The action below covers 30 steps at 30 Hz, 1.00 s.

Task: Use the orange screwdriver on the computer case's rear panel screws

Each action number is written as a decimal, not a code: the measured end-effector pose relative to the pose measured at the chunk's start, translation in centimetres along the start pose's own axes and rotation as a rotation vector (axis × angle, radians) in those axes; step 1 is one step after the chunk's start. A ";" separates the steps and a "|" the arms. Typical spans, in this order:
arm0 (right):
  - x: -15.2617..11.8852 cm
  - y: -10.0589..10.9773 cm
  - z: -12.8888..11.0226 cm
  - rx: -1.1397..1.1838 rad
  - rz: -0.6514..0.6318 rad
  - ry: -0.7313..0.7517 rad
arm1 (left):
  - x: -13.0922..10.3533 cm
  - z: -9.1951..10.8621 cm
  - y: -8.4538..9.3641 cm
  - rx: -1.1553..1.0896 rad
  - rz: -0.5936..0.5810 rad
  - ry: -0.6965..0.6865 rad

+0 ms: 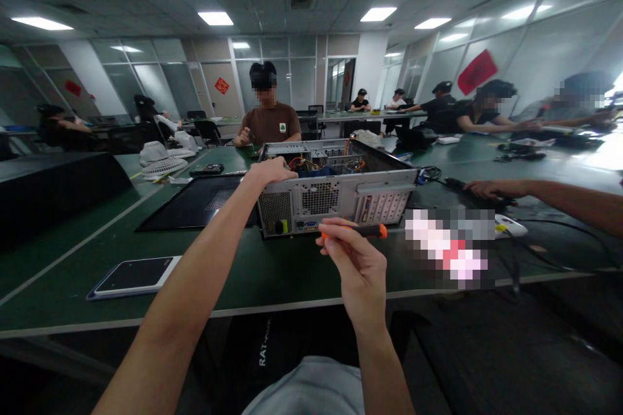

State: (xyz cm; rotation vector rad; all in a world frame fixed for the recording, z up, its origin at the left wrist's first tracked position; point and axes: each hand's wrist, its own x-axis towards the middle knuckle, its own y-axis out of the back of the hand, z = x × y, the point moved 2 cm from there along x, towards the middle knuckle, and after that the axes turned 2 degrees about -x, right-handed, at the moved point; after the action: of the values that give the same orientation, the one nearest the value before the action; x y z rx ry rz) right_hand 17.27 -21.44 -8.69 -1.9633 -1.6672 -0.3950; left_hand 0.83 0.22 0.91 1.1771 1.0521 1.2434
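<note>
A desktop computer case (338, 201) lies on its side on the green table, its top side uncovered and its back panel facing me. Coloured cables (302, 163) show inside. My left hand (273, 170) is closed over the case's near left corner, its fingertips dipping inside and partly hidden. In front of the back panel, my right hand (357, 258) is closed around a screwdriver (374, 231) with a black and orange handle. The screwdriver is held roughly level, its tip hidden from view. A black side panel (195, 204) lies flat to the left of the case.
A smartphone (136, 274) lies near the table's front left edge. At right, another person's hand (491, 190) is beside black cables and a white power strip (511, 225). Across the table sits a person in a brown shirt (272, 123). A white fan (164, 167) stands back left.
</note>
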 end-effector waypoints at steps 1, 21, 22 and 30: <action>0.2 0.4 0.4 -0.154 0.040 0.078 | 0.0 0.0 0.0 0.000 -0.004 -0.007; 2.9 5.7 7.8 -1.094 -0.214 -0.173 | 0.5 -0.4 -0.3 -0.034 -0.018 -0.072; 2.9 5.5 7.8 -1.105 -0.238 -0.171 | 0.5 -0.4 -0.3 -0.036 -0.018 -0.072; 3.0 4.8 7.7 -1.200 -0.291 -0.179 | 0.9 -0.4 -0.4 -0.046 0.000 -0.073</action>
State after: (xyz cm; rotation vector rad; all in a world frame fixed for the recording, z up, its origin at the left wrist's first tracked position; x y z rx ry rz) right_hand 21.63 -15.09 -14.39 -2.5429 -2.0586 -1.6792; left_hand 0.50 1.14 0.46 1.1784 0.9651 1.2091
